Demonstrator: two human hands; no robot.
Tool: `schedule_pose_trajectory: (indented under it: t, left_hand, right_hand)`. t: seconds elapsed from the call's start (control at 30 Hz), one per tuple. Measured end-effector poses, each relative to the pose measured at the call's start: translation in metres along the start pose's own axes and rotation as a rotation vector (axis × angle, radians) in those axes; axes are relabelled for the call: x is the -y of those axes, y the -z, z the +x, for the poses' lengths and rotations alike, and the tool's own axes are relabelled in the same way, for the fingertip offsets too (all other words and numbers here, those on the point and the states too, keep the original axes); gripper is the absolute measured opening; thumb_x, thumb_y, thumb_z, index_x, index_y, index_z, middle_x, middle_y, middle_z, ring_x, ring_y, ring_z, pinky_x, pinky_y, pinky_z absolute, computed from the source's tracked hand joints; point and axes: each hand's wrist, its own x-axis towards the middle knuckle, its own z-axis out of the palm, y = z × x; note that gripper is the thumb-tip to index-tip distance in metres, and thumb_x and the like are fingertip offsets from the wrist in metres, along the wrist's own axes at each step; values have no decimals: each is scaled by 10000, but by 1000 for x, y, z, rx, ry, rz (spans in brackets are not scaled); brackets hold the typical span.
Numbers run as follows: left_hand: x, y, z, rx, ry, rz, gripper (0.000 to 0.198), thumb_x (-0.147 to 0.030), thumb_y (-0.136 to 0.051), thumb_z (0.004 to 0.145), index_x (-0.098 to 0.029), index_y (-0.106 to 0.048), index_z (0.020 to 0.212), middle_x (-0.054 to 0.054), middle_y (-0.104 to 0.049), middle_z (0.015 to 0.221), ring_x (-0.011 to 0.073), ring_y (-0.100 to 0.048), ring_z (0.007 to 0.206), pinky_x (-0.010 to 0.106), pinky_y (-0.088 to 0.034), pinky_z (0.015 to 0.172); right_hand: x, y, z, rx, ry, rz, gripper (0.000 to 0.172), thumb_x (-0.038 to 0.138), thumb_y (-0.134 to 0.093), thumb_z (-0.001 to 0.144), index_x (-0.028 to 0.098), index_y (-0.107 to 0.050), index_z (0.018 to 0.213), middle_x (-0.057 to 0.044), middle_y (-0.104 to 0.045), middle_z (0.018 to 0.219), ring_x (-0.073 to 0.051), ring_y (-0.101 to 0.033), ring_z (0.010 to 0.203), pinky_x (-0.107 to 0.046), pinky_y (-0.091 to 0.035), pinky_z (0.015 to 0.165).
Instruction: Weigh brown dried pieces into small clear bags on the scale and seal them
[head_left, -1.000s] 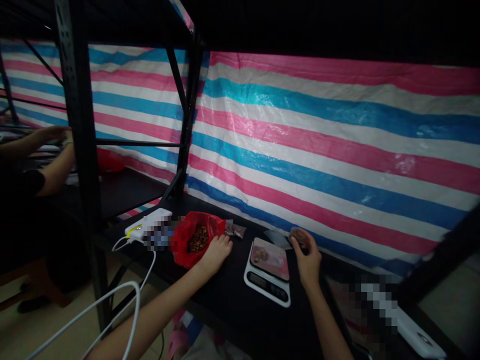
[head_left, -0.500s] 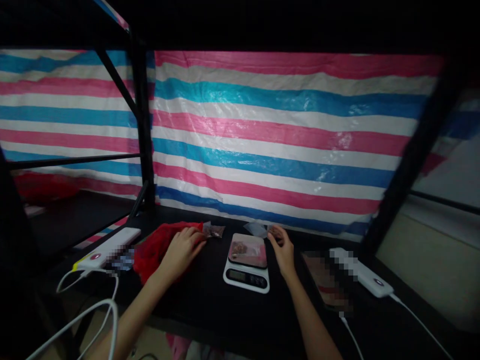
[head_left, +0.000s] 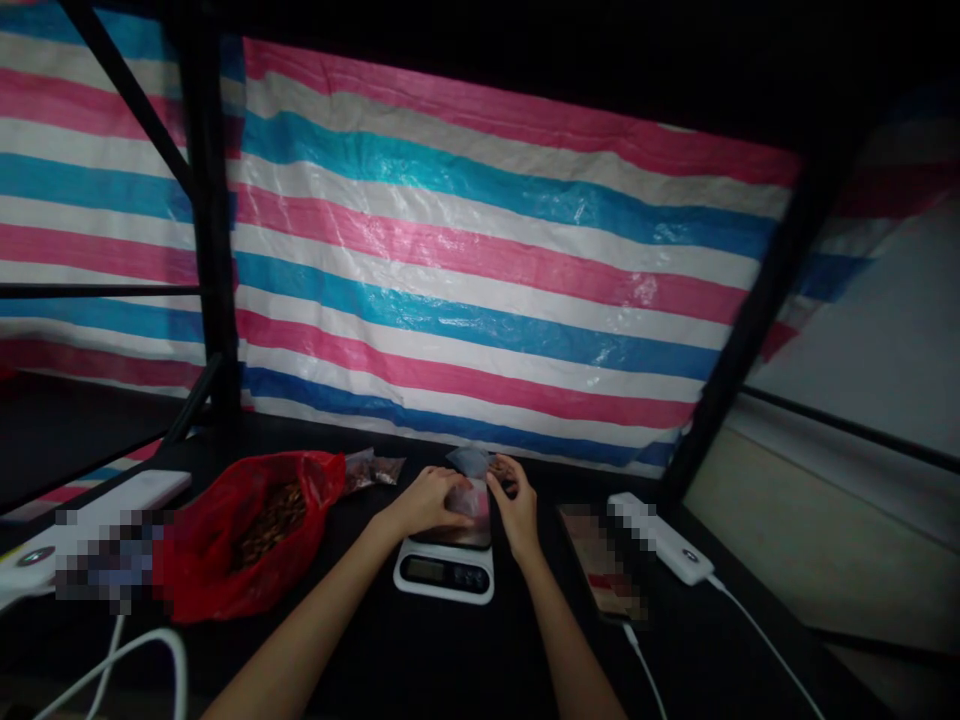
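Clear bag [head_left: 469, 461]: lying just beyond the scale [head_left: 444, 572]. Right hand [head_left: 519, 500]: fingers seemingly pinching its brown-filled end. Left hand [head_left: 430, 500]: curving over the scale, its fingers' grip hiding from view. Handling: likely proving light, soft, slippery; worth gripping by the edge. Red bag [head_left: 217, 560]: resting leftward, showing brown pieces [head_left: 277, 525].
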Motion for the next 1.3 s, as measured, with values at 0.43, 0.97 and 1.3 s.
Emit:
schedule_pose_trajectory:
  t: [0.43,0.97,1.3]
  left_hand:
    - [11,11,0,-257,148,-942,461,-325,-679,657,-124,-572,1059,108,-633,1042,214,-576,972,332,-410,886]
    - [-1,2,-5,-348,334,-1438,559,-534,-640,643,-139,-591,1036,108,-654,969,183,-624,794,221,-464,602]
    - [17,-1,-6,-305,231,-1627,663,-602,-611,616,-117,-590,1067,117,-660,922,150,-608,765,218,-450,655]
  right_hand:
    - [6,-6,-5,60,6,3,370,348,-582,725,204,-561,1065,-52,-638,1011,-194,-584,848,-267,-401,625]
    - [10,-4,-7,114,26,28,358,354,-578,744,218,-551,1075,-62,-604,1081,-201,-559,930,-271,-408,641]
    - [11,-3,-7,111,19,33,371,367,-579,739,216,-555,1077,-61,-604,1080,-199,-565,896,-276,-418,634]
